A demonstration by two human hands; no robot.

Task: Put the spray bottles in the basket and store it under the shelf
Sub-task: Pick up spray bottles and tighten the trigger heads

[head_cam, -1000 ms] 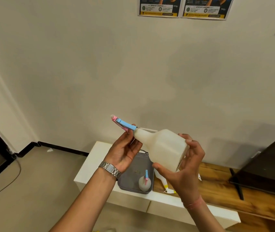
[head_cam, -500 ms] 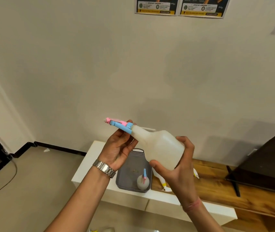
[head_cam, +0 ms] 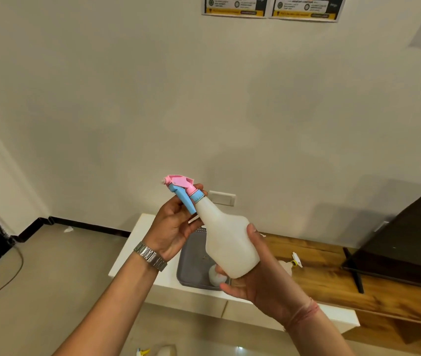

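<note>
I hold a white spray bottle with a pink and blue trigger head up in front of me, tilted with the nozzle pointing up-left. My left hand grips its neck below the trigger. My right hand cups the wide base from below. Beneath it, a grey basket rests on the white shelf top, with another white bottle standing inside, mostly hidden by my hands. A third bottle with a yellow and white head lies on the wooden surface to the right of the basket.
A dark flat TV screen stands on the wooden top at the right. A wall socket sits behind the held bottle. On the floor at the bottom edge lies another bottle with a yellow head. A cable trails at left.
The held bottle has swung from lying nearly sideways to a more upright tilt, its trigger head rising. Both hands stayed on it, and my view has dropped slightly.
</note>
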